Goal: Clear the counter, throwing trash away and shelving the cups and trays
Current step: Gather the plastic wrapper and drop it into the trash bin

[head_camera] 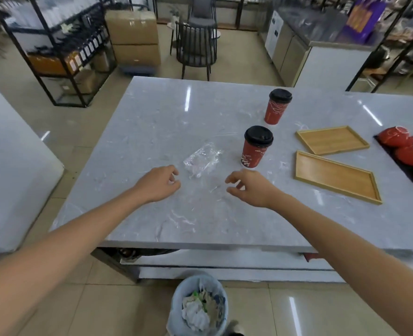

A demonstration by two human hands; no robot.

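A crumpled clear plastic wrapper (201, 160) lies on the grey marble counter (152, 122). My left hand (159, 184) hovers just left of and below it, fingers loosely curled, holding nothing. My right hand (247, 187) hovers to the wrapper's lower right, fingers also loosely curled and empty. Two red paper cups with black lids stand upright: one (256, 147) just beyond my right hand, the other (277, 106) farther back. Two wooden trays, one farther back (331, 139) and one nearer (334, 177), lie flat to the right.
A bin (199, 306) holding crumpled paper stands on the floor below the counter's front edge. Red bowls on a dark tray (411, 154) sit at the far right. A shelf (224, 261) runs under the counter. Chairs, boxes and racks stand beyond.
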